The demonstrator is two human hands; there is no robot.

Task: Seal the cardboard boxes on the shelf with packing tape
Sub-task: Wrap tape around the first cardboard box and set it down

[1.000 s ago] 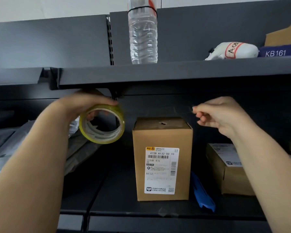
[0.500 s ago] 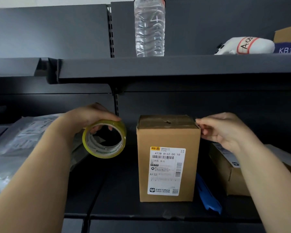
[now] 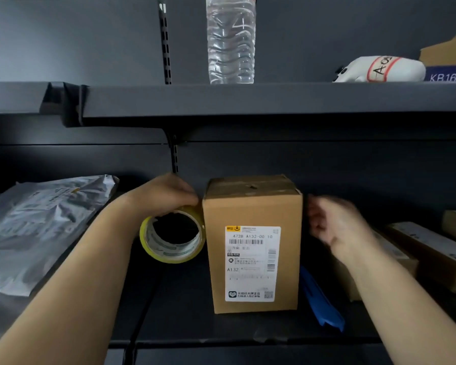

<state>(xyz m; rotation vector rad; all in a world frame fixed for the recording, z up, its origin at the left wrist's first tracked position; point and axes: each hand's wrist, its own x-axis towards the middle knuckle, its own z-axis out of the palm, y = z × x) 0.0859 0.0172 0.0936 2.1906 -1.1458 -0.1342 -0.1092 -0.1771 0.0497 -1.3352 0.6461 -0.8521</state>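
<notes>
upright cardboard box [image 3: 252, 243] stands centre on the dark lower shelf [image 3: 184, 317], white shipping label [image 3: 252, 263] facing the camera. clear tape already lies across its top; a small hole shows in the middle of the top face.

left hand [image 3: 166, 196] at 9 o'clock of the box, fingers clenched over the top of a yellowish packing tape roll [image 3: 173, 234]. roll stands on edge, open core toward the camera, its right rim touching the box's left wall near the upper corner.

right hand [image 3: 334, 222] at 3 o'clock of the box, just beside the right wall. it is motion-blurred; fingers look loosely curled, and whether they pinch a tape end cannot be told.

blue plastic tool [image 3: 320, 304], possibly a cutter, lies on the shelf at 4 o'clock of the box, partly behind its lower right edge. flat cardboard boxes [image 3: 432, 248] lie farther out at 3 o'clock. grey poly mailer bags [image 3: 42, 222] are heaped at 9 o'clock, well apart from the box.

upper shelf [image 3: 248, 98] at 12 o'clock: clear plastic water bottle [image 3: 231, 40] standing, white object with a red-outlined marking [image 3: 379, 68] at 1 o'clock, and beside it a box edge printed "kb161" [image 3: 446, 75].
</notes>
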